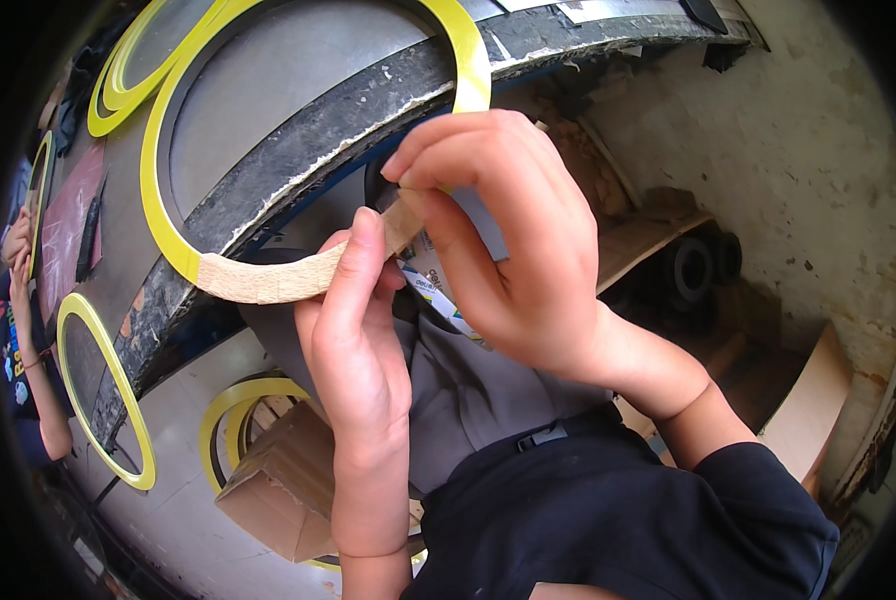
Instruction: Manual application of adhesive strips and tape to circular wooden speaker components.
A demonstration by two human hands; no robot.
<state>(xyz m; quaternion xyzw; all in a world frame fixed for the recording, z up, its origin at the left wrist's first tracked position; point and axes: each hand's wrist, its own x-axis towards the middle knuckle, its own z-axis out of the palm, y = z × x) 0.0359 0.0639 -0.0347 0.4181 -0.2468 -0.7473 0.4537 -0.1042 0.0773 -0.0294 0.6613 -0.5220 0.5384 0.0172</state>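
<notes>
A large yellow ring (153, 175) leans over the dark worktable's edge. Along its near lower part runs a tan section with a wood-like grain (268, 282). My left hand (353, 340) is closed around this tan section, thumb on top and fingers beneath. My right hand (513, 230) is bent over the ring's right side, its thumb and fingertips pinched together at the upper end of the tan section. What lies between those fingertips is too small to make out. The stretch of ring behind the right hand is hidden.
More yellow rings (103, 105) lie at the table's far left, and another ring (148, 460) hangs over its left edge. Below are a cardboard box (288, 480) and further rings. Another person's arm (43, 385) shows at far left. Black rolls (690, 272) sit at right.
</notes>
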